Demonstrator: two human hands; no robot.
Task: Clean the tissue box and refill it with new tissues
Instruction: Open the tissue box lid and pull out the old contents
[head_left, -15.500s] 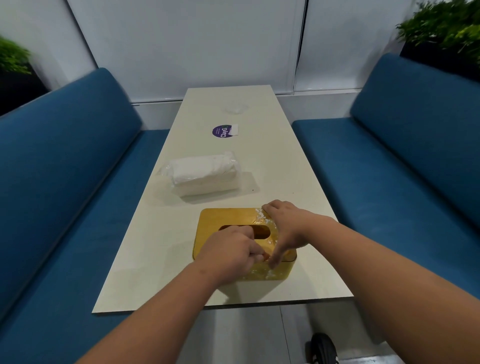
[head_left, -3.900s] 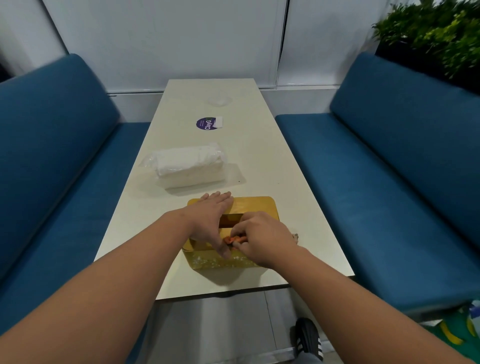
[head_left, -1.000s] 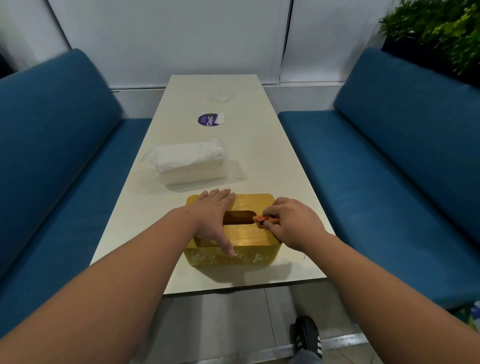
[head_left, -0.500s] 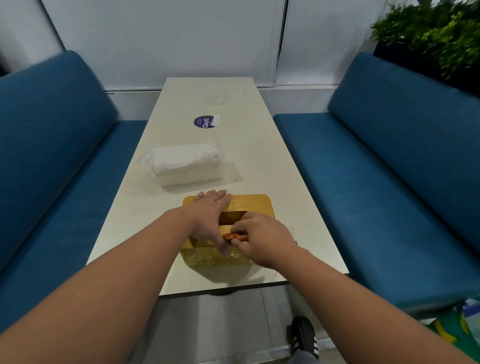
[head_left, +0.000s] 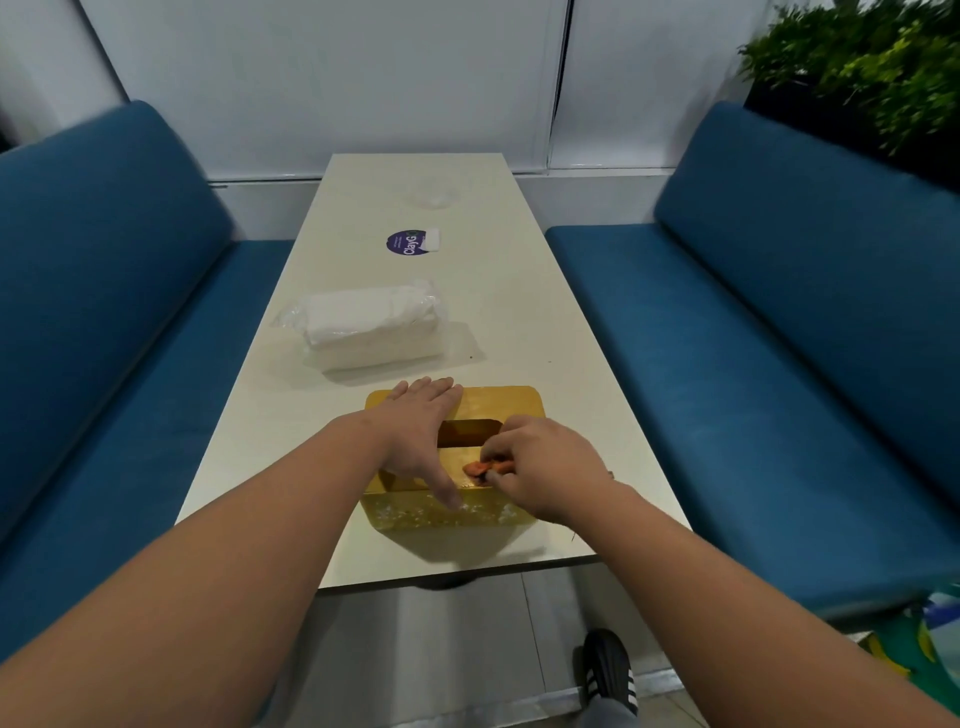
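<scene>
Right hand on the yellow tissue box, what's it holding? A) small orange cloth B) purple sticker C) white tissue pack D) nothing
A: the right hand pinches a small orange cloth against the top of the yellow rectangular tissue box, beside its slot.

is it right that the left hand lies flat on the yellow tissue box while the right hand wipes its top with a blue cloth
Not quite: the cloth is orange, not blue, as the head view shows. The rest holds: the left hand lies flat on the yellow tissue box while the right hand wipes its top with the cloth.
</scene>
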